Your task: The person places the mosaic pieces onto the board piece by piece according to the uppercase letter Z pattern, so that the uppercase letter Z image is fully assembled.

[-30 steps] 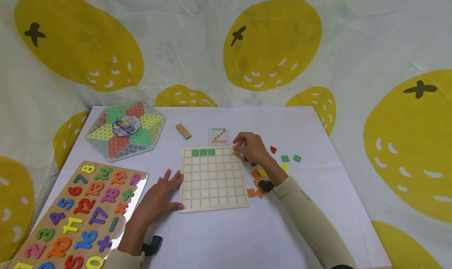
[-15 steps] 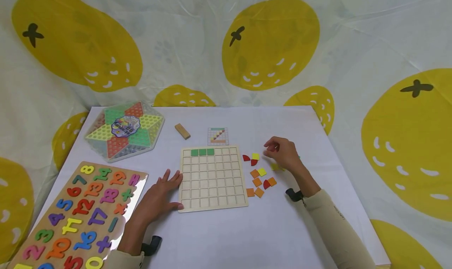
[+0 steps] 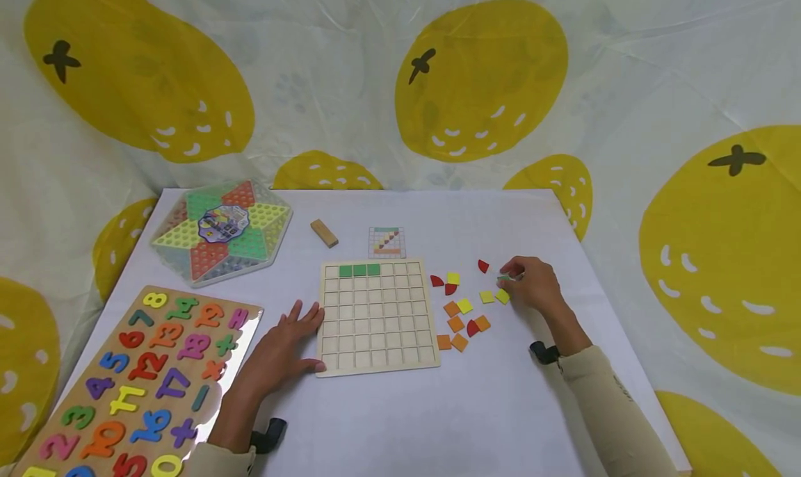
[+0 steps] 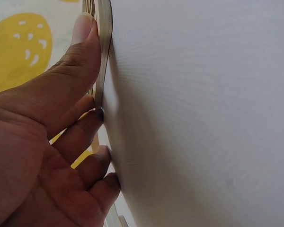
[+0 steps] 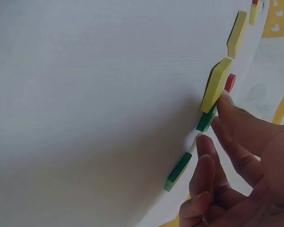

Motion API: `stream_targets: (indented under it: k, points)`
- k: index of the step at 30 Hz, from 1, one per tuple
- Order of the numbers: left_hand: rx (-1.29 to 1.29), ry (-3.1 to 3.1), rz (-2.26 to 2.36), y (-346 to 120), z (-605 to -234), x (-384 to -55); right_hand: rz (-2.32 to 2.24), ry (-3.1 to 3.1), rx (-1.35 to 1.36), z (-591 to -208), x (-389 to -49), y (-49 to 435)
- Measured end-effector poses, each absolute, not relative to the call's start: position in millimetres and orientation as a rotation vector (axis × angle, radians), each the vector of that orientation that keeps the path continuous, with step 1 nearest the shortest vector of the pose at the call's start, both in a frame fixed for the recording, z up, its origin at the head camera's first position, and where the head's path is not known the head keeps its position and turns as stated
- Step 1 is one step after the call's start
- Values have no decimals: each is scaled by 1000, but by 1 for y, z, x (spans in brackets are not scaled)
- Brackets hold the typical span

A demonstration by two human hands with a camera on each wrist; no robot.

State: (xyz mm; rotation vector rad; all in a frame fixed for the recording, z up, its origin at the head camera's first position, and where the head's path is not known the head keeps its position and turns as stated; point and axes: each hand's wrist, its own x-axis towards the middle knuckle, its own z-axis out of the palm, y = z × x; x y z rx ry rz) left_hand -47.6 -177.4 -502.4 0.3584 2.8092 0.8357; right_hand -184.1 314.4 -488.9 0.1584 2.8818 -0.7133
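The gridded board (image 3: 378,319) is beige, the loose pieces (image 3: 464,306) red, yellow, orange and green

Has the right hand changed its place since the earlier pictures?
Yes. In the head view, the right hand has moved to the right, away from the upper-right corner of the wooden grid board, and is now at a green tile.

A wooden grid board (image 3: 378,318) lies flat, three green square tiles (image 3: 359,270) in its far row. Another green tile (image 5: 205,121), partly hidden, sits well to its right.
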Motion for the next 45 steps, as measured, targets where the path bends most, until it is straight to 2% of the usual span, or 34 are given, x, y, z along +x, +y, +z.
stream_targets:
  k: [15, 30, 45]
  points:
    - [343, 2798, 834, -178, -504, -48, -734, 2892, 72, -485, -189, 298]
    - [344, 2799, 827, -177, -501, -48, -988, 2855, -130, -467, -194, 218]
    - [328, 2798, 812, -176, -501, -47, -1037, 2793, -394, -478, -210, 139]
